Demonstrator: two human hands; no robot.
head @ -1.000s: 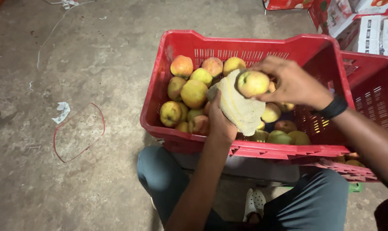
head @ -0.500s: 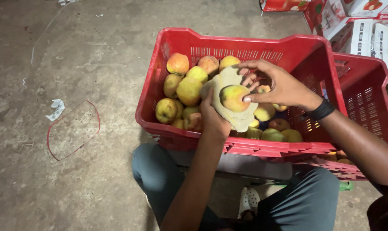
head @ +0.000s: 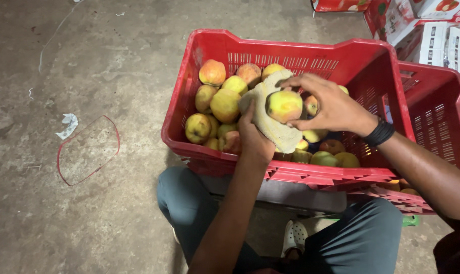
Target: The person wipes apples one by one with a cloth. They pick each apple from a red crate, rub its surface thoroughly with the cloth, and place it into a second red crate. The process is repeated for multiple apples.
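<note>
My left hand (head: 254, 138) holds a beige cloth (head: 270, 124) spread over its palm, above a red plastic crate (head: 250, 157). A yellow-red apple (head: 284, 105) rests in the cloth, and my right hand (head: 327, 105) grips that apple from the right side with its fingers wrapped over it. A black band sits on my right wrist. Several more yellow and red apples (head: 225, 105) lie in the crate under and to the left of my hands.
A second red crate (head: 435, 116) stands to the right, partly under the first. Printed cardboard boxes (head: 433, 25) are stacked at the top right. On the concrete floor to the left lie a red string loop (head: 88, 149) and a paper scrap (head: 67, 125). My knees are below the crate.
Both hands with cloth and apple have dropped a little lower over the crate. My right hand has closed further round the apple, pressing it into the cloth.
</note>
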